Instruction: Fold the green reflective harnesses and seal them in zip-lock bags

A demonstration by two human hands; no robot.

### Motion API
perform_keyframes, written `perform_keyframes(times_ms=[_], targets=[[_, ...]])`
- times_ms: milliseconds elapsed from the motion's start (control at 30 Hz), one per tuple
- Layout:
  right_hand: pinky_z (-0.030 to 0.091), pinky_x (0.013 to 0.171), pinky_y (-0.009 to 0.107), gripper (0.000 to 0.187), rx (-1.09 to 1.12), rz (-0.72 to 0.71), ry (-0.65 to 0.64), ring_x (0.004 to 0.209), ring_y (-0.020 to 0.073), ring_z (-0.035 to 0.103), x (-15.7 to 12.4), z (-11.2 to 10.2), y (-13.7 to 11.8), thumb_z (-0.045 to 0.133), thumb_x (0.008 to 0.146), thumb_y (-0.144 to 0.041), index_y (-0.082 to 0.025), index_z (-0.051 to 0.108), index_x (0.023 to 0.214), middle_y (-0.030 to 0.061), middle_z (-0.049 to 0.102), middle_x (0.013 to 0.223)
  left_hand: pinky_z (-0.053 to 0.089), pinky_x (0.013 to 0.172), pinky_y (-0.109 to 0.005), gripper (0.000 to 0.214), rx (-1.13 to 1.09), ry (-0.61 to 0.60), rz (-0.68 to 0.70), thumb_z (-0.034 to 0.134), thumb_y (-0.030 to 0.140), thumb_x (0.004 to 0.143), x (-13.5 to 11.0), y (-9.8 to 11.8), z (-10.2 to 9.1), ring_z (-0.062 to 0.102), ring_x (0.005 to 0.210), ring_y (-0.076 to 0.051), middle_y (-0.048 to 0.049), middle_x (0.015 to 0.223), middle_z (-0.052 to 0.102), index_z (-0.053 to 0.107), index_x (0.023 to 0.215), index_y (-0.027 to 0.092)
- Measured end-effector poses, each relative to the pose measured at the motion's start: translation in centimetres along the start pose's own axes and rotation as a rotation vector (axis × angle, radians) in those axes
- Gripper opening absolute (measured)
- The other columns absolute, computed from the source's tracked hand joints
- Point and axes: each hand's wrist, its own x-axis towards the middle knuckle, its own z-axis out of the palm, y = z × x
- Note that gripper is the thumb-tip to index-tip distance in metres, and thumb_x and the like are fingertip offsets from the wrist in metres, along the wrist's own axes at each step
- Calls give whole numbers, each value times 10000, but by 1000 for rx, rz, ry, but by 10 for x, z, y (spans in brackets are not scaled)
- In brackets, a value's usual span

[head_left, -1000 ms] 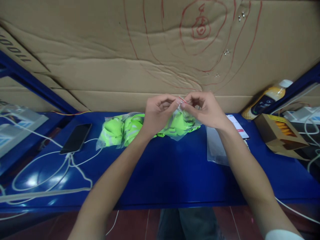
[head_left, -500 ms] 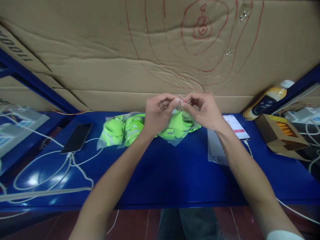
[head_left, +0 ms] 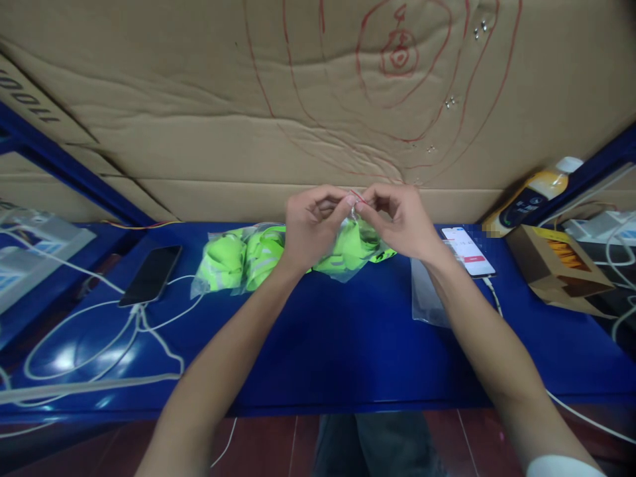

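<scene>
Green bag [head_left: 348, 255]: showing just below my hands
Left hand [head_left: 315, 225], right hand [head_left: 400, 218]: pinching its red-lined mouth [head_left: 356, 197]
Two filled bags [head_left: 222, 262]: lying beyond left hand's outer side, looking done
Mouth: seal unclear, likely remaining

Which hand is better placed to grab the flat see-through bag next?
Probably the right hand; the flat clear bag lies nearer it, partly behind that forearm. The left hand is farther. Both pinch the green-filled bag.
</scene>
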Motion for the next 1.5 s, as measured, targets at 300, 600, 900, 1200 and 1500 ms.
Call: perform_keyframes(times_ms=[300,600,900,1200,1500], targets=[[415,667,306,274,93,24,13,711,139,566,0,-5,-6,811,912,-431,-186,741,813,25,714,774,627,766,-264,279,23,61,-6,831,473,938,-1,7,2,778,777,-153,-35,852,817,804,907,197],[435,656,308,165,-55,45,-18,675,142,588,0,-12,-9,752,905,-308,-174,758,808,22,727,737,606,765,-268,343,-20,-4,-55,893,504,869,2,-1,-2,756,770,-156,-33,823,787,766,852,185],[401,648,302,160,-177,49,-39,674,139,581,-1,-16,-9,689,926,-273,-168,744,818,16,705,720,567,710,-260,375,59,-98,-69,880,547,869,2,-1,-5,687,721,-146,-27,784,758,772,846,189],[421,684,323,115,-229,30,-8,688,154,601,-2,-21,-7,706,917,-237,-188,734,817,14,716,735,567,765,-278,288,30,-94,-72,903,473,853,3,-3,-5,713,787,-159,-43,860,797,813,869,200],[406,710,339,145,-328,-42,67,713,163,596,1,-20,4,668,938,-225,-206,658,795,10,691,754,551,730,-253,164,38,34,-96,844,349,899,5,-9,-13,703,748,-140,-30,843,788,795,869,196]])
